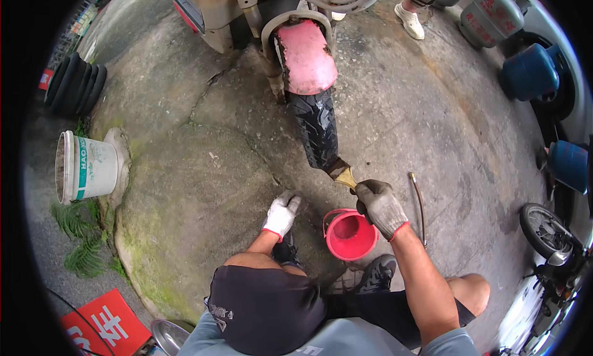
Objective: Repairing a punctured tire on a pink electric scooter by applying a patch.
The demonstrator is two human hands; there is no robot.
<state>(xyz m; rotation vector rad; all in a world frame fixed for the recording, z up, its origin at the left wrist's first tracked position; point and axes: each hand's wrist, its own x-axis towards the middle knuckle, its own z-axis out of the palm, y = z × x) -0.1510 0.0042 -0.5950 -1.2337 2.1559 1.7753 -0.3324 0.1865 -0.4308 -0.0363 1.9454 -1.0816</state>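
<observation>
Black treaded tyre [315, 130] meets a brush [343, 174] gripped in the gloved right hand [379, 206]; left hand [281, 214] empty.

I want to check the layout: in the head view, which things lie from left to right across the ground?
Stacked black tyres → white bucket → left hand → red bucket → right hand holding a brush → thin hose → motorcycle wheel.

L glove [281, 214]: white knit w/ red cuff trim, grubby.
R glove [380, 206]: grey knit, red cuff trim, dirtier.
Shorts [265, 309]: dark, small pale print on L leg.
Shirt [346, 342]: grey-blue, short slvs.
Shoes [375, 274]: dark sneakers, pale soles.
Forearms, knees: were bare.
</observation>
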